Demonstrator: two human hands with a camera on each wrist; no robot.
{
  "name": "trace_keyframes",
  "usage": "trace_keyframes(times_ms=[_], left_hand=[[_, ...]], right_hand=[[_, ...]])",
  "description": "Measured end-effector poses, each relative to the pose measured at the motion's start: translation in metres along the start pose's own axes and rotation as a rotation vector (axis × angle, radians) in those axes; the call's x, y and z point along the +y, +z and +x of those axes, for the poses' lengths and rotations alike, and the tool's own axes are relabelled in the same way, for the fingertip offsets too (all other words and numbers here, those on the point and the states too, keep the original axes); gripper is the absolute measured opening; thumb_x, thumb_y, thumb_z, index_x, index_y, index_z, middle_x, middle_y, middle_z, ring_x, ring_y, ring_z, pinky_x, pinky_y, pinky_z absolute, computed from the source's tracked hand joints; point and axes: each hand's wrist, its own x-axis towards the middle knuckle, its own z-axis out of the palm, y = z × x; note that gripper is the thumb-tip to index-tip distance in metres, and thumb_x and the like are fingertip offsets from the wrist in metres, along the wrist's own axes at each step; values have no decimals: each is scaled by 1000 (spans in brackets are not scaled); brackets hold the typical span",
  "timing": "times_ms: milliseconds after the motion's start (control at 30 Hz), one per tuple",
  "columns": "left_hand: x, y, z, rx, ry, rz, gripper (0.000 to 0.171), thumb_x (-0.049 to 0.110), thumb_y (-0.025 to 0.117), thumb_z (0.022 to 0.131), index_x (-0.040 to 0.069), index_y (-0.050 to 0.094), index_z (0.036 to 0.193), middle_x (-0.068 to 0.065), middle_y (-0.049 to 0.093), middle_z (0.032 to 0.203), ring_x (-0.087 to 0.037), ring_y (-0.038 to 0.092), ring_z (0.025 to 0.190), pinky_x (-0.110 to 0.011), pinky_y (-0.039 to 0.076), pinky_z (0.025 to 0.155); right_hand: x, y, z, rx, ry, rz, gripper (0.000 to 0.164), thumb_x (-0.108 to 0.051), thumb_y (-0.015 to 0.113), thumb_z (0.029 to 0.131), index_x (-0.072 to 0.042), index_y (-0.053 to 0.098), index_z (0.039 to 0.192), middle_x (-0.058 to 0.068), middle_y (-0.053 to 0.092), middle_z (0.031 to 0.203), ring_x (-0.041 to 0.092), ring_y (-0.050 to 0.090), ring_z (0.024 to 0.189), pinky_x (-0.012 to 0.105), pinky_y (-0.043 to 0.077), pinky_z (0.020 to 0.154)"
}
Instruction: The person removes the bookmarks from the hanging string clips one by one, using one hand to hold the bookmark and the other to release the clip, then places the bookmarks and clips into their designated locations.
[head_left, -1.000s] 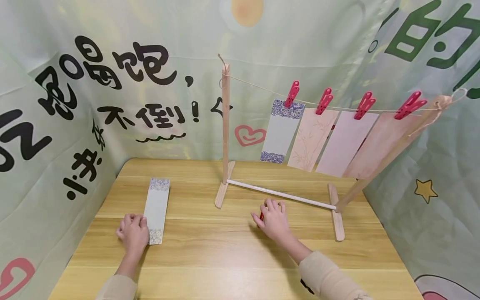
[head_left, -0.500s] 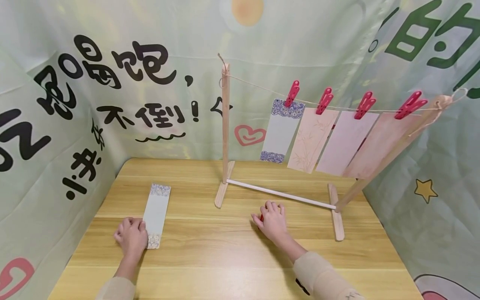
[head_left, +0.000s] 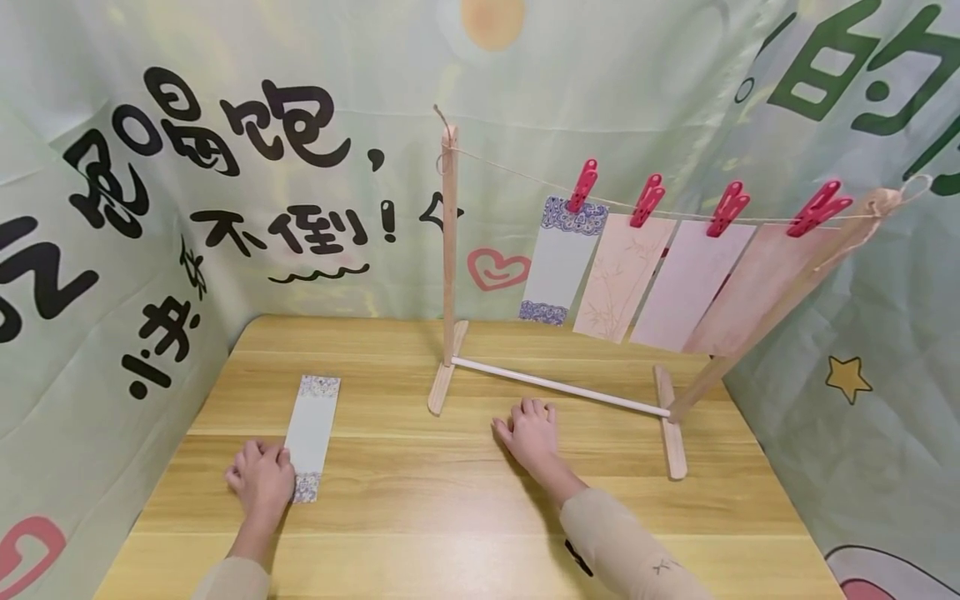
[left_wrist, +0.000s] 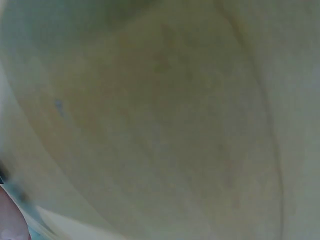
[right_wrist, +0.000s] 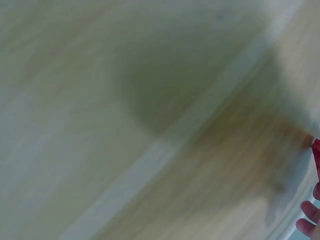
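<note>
A long white paper bookmark (head_left: 311, 437) with blue patterned ends lies on the table at the left. Curled fingers of my left hand (head_left: 262, 477) hold it at its lower left edge; their tips are hidden under the hand. In the table's middle, in front of the drying-line rack, is my right hand (head_left: 531, 433) with bent fingers. In the right wrist view it pinches a red clothespin (right_wrist: 316, 156) at the right edge; the head view hides that clothespin. The left wrist view has only blurred table and a sliver of skin.
Behind the right hand stands a wooden rack (head_left: 450, 250) with a white crossbar (head_left: 558, 388). From its string hang several cards, among them a blue-bordered one (head_left: 564, 262) and a pink one (head_left: 624, 279), under red clothespins. A printed cloth (head_left: 315, 167) encloses the wooden table (head_left: 405, 500).
My left hand and the bookmark have slid slightly toward the near edge. The right hand has shifted a little left, and the red clothespin in it has gone out of sight in the head view.
</note>
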Motion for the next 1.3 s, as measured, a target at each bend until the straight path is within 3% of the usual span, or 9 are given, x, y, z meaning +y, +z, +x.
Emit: trace_keyframes(times_ms=[267,767,1300], left_hand=[[-2,0,0,-44,1,26,29,14,42,93,-8,59,102,-21,37,105,-41,30,103,-59,10,93],[2,-2,4,-81,48,98,31,14,40,90,-8,59,103,-24,37,107,-43,30,103,-61,10,92],[1,-8,6,-118,119,187,33,16,38,90,-5,60,104,-25,37,114,-45,27,112,-65,7,94]], right_hand=[[-13,3,13,-58,52,24,48,-53,44,89,-9,59,76,9,53,107,26,43,108,47,24,97],[-29,12,23,-149,125,-14,57,-54,40,90,-3,66,95,12,48,121,28,35,120,50,17,104],[-37,5,25,-223,131,-78,60,-53,36,92,-2,63,108,14,44,130,30,29,127,49,14,107]])
